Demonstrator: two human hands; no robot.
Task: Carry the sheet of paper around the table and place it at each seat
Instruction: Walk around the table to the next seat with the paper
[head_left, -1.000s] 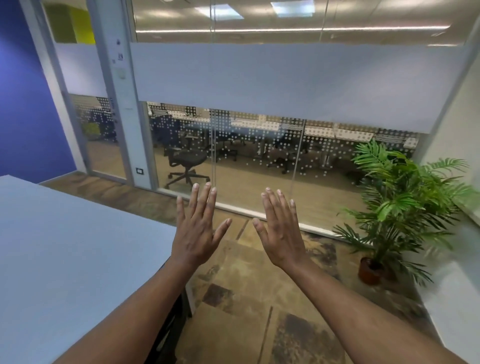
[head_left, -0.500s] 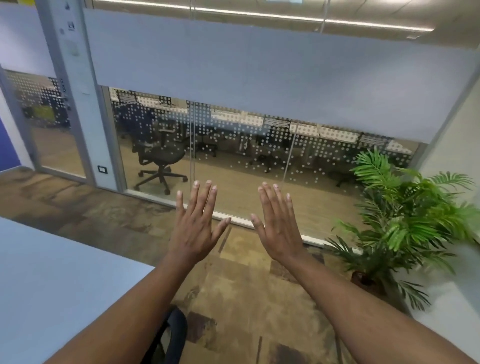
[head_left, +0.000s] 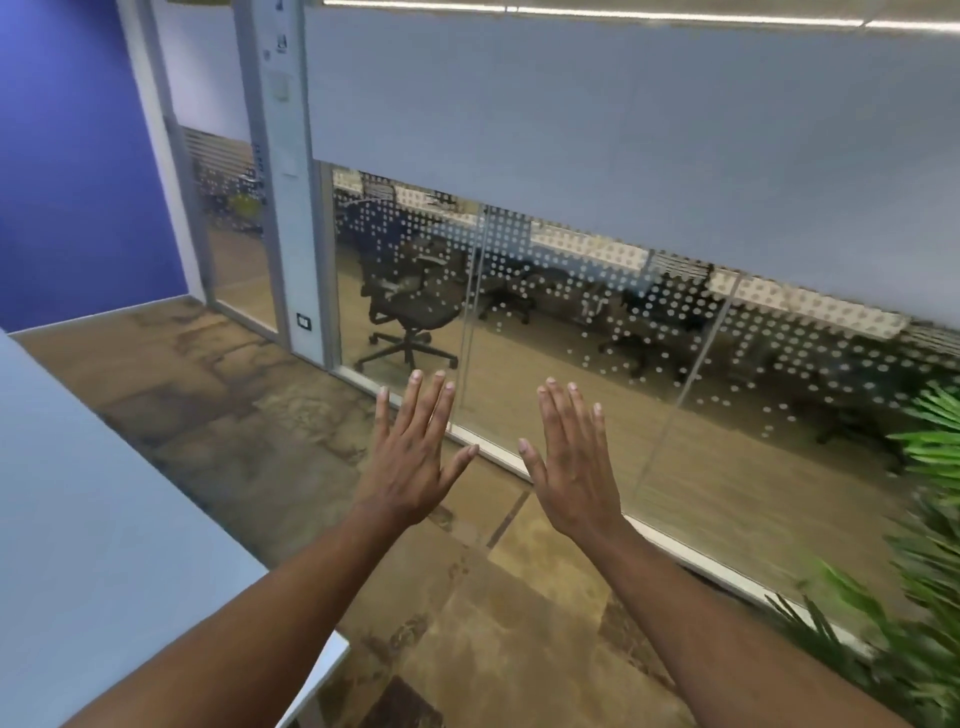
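Head view, single frame.

Left hand (head_left: 415, 457): raised in front of the camera, back of the hand toward the lens, fingers (head_left: 422, 405) straight and spread wide, thumb out toward 3 o'clock. Holds nothing, touches nothing.

Right hand (head_left: 574, 467): just beside the left, at its 3 o'clock, apart from it. Same posture: back of the hand to the lens, fingers straight and splayed, thumb out toward 9 o'clock. Holds nothing. Both forearms run in from the bottom edge, bare.

Sheet of paper: not visible anywhere in this frame; neither hand carries it and none lies on the visible part of the bench.

Bench (head_left: 93, 519): pale, flat top, filling the frame from 7 to 9 o'clock; its corner shows near the bottom edge below the left forearm.

Surroundings: brown patterned floor (head_left: 291, 431) under and beyond the hands. Glass wall (head_left: 571, 322) from 12 to 3 o'clock, frosted band above, white dot pattern on the clear part below. Office chair (head_left: 410, 312) behind the glass, at 12 o'clock from the left hand. Blue wall (head_left: 78, 156) at 10 o'clock. Green plant (head_left: 914, 597) at 4 o'clock, blurred at the frame edge. White post (head_left: 285, 182) with a small dark wall plate low on it, between the blue wall and the glass.
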